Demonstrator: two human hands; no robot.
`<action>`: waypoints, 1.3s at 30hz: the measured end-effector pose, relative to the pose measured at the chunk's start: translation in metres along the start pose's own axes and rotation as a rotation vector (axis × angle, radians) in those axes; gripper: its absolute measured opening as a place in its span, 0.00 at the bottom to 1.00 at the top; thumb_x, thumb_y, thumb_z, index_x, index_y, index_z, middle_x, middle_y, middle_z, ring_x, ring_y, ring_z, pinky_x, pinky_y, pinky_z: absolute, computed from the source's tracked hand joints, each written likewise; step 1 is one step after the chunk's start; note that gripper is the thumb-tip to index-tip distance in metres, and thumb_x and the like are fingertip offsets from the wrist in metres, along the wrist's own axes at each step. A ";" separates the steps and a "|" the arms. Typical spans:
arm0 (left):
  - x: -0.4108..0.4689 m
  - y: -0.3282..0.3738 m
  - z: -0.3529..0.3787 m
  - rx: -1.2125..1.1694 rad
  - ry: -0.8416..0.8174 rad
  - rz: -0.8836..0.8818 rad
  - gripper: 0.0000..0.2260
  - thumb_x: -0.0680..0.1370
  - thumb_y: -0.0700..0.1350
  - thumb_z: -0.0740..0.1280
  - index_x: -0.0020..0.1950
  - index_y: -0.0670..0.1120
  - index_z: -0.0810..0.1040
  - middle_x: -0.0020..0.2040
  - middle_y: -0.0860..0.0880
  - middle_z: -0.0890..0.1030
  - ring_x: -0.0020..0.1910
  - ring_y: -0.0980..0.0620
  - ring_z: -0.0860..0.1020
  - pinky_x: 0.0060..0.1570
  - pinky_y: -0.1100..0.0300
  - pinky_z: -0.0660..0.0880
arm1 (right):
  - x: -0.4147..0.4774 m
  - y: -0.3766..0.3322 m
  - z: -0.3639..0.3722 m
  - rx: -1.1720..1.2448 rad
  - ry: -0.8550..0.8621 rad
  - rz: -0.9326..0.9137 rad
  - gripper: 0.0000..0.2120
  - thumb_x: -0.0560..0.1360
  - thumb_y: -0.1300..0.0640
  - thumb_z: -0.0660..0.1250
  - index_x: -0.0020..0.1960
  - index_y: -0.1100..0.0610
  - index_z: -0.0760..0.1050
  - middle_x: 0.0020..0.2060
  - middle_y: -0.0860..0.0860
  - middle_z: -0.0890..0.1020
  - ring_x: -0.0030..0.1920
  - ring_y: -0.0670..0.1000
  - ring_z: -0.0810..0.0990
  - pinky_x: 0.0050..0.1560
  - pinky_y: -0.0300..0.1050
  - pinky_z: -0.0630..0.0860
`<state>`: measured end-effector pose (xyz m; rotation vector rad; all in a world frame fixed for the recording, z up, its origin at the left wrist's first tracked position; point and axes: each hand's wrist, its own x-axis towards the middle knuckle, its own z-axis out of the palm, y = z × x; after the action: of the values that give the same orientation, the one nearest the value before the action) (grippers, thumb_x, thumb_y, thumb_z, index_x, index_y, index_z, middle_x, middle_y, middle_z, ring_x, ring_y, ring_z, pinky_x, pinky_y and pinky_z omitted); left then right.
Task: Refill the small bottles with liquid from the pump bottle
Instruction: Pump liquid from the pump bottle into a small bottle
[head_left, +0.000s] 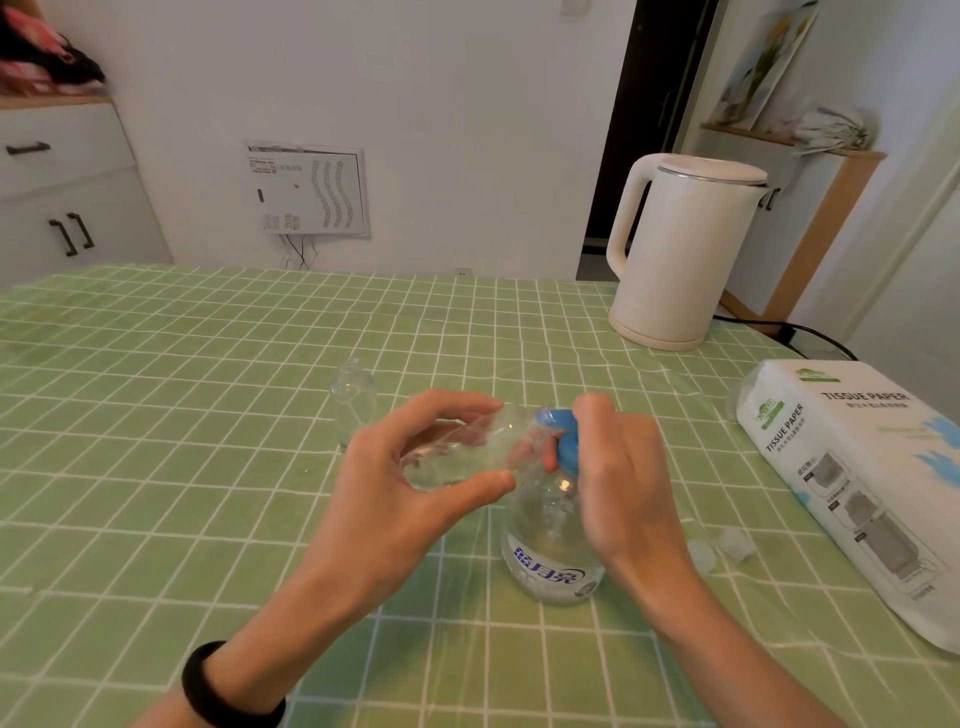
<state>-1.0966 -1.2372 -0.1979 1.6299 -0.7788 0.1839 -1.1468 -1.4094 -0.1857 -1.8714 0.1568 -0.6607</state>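
A clear pump bottle (550, 551) with a blue pump head (563, 434) and a blue-lettered label stands on the green checked tablecloth. My right hand (618, 467) curls over the pump head from the right. My left hand (415, 467) holds a small clear bottle (467, 449) tilted on its side, between thumb and fingers, its mouth against the pump spout. A second small clear bottle (353, 400) stands upright and uncapped just behind my left hand.
A white electric kettle (680, 249) stands at the back right, its black cord trailing right. A tissue paper pack (862, 478) lies along the right edge. Two small clear caps (719, 548) lie between the pack and the pump bottle.
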 end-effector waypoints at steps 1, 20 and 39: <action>0.000 0.000 0.000 -0.001 -0.002 -0.003 0.20 0.68 0.53 0.79 0.59 0.61 0.83 0.54 0.59 0.87 0.56 0.56 0.85 0.57 0.68 0.78 | 0.000 0.000 0.000 -0.008 0.006 -0.004 0.25 0.72 0.40 0.50 0.26 0.53 0.73 0.30 0.58 0.84 0.33 0.64 0.77 0.33 0.58 0.73; -0.001 0.001 0.000 -0.030 0.000 -0.015 0.20 0.68 0.53 0.79 0.59 0.61 0.83 0.56 0.59 0.87 0.57 0.56 0.85 0.59 0.65 0.79 | -0.001 0.003 0.000 0.016 -0.001 0.003 0.25 0.72 0.40 0.51 0.26 0.52 0.74 0.31 0.55 0.86 0.30 0.60 0.76 0.32 0.54 0.70; 0.004 0.006 -0.004 -0.020 0.002 -0.010 0.20 0.68 0.51 0.80 0.60 0.59 0.84 0.55 0.58 0.87 0.58 0.55 0.85 0.57 0.69 0.77 | 0.057 -0.049 -0.012 -0.039 -0.135 0.250 0.36 0.86 0.36 0.44 0.47 0.55 0.84 0.39 0.46 0.90 0.47 0.45 0.89 0.56 0.45 0.72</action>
<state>-1.0958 -1.2353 -0.1895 1.6139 -0.7685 0.1699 -1.1150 -1.4226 -0.1178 -1.8876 0.3120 -0.3611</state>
